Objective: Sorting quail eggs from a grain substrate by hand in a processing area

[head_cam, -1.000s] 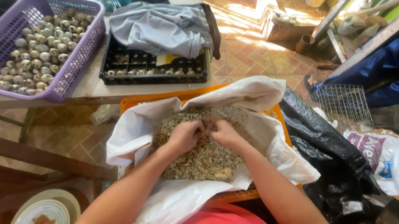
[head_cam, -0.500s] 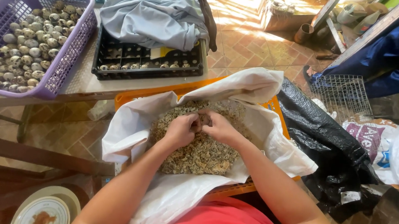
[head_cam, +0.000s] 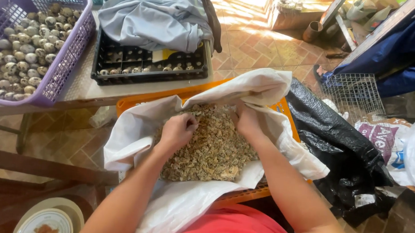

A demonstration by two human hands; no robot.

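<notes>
Our hands have parted: left hand [head_cam: 177, 130] clenched on shell fragments [head_cam: 213, 147], right hand [head_cam: 247, 121] at two o'clock, grasping the white sack [head_cam: 261, 88]; sorting continues.

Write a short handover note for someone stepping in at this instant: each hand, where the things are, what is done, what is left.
Left hand: curled, fingers closed on bits of shell, over the shell heap.
Right hand: at the heap's far edge, against the white sack; its grip is hidden.
The heap lies in the open sack, lining an orange crate.
On the table: purple basket of speckled eggs, black tray partly under a grey cloth.
Done: a big heap of shells is piled.
Left: many eggs sit in the basket.
</notes>
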